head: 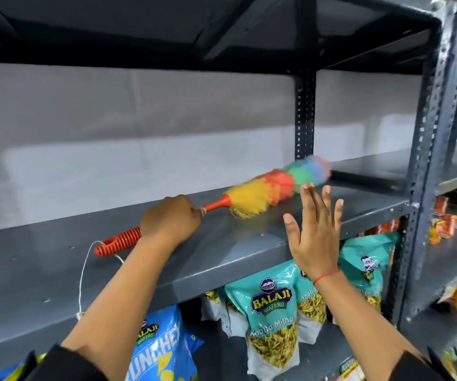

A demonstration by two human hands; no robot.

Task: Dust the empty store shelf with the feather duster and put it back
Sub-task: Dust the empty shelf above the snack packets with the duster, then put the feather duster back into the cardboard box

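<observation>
A feather duster [265, 189] with a rainbow head and a ribbed orange handle lies across the grey metal shelf [43, 270], its head pointing right toward the back upright. My left hand [169, 218] is shut on the handle's middle; the handle's end and a white hanging string stick out to the left. The tip of the duster is blurred. My right hand [315, 229] is raised in front of the shelf's front edge, fingers spread, holding nothing. It is just in front of the duster head.
A dark perforated upright [425, 149] stands at the shelf's right end, another upright [305, 114] at the back. Teal snack bags [274, 312] and a blue bag [161, 345] fill the shelf below. Orange packets [452, 218] sit on the right-hand rack.
</observation>
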